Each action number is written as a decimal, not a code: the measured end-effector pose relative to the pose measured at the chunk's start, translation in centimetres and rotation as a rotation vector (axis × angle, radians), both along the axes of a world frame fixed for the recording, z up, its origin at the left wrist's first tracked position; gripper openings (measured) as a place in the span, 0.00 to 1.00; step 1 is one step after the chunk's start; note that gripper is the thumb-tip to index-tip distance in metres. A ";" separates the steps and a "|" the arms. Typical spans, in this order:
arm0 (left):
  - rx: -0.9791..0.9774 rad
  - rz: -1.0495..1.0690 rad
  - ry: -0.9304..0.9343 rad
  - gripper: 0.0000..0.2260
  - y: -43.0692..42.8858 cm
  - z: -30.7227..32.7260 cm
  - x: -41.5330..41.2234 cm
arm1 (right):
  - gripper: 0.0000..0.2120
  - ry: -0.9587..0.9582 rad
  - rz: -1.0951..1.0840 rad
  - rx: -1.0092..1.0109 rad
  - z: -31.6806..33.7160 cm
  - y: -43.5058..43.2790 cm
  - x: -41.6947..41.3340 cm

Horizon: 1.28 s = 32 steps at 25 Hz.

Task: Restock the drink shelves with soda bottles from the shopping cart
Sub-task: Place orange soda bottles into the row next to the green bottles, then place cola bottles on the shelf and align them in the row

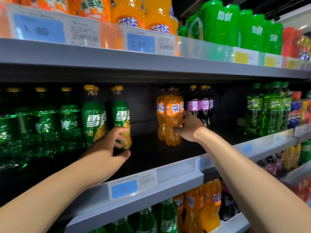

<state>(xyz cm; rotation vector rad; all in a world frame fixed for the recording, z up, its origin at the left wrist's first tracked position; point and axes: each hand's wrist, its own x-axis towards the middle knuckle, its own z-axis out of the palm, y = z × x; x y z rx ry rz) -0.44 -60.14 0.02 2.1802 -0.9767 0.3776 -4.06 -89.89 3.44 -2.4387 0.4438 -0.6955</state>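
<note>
At frame centre, at the middle shelf [178,174], both bottles are upright. The left hand [107,147] curls its fingers round the green bottle [120,115] low down. The right hand [190,126] wraps the orange bottle [171,118], with bare shelf between them.

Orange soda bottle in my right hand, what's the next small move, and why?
Probably release it and draw the right hand back: the orange soda bottle seems to stand upright on the middle shelf, lined up before other orange bottles. The left hand holds a green bottle.
</note>
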 end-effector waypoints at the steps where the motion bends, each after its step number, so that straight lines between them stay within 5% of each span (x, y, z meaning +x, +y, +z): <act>1: -0.014 0.013 -0.008 0.23 0.0 0.1 -0.2 | 0.34 -0.040 -0.022 0.001 -0.2 1.0 -0.9; 4: -0.039 0.072 -0.052 0.17 0.5 0.9 -0.9 | 0.23 -0.239 0.150 0.054 -1.1 4.5 -3.4; 11: 0.011 0.146 -0.201 0.13 10.2 1.7 -4.4 | 0.15 -0.305 0.558 -0.014 -1.4 13.9 -5.7; 18: -0.057 0.444 -0.305 0.17 23.9 -1.6 -10.9 | 0.24 -0.423 0.981 0.034 -2.9 25.8 -6.7; 32: -0.012 0.719 -0.333 0.21 45.8 -1.2 -23.2 | 0.17 -0.445 1.222 0.038 -3.7 46.3 -12.5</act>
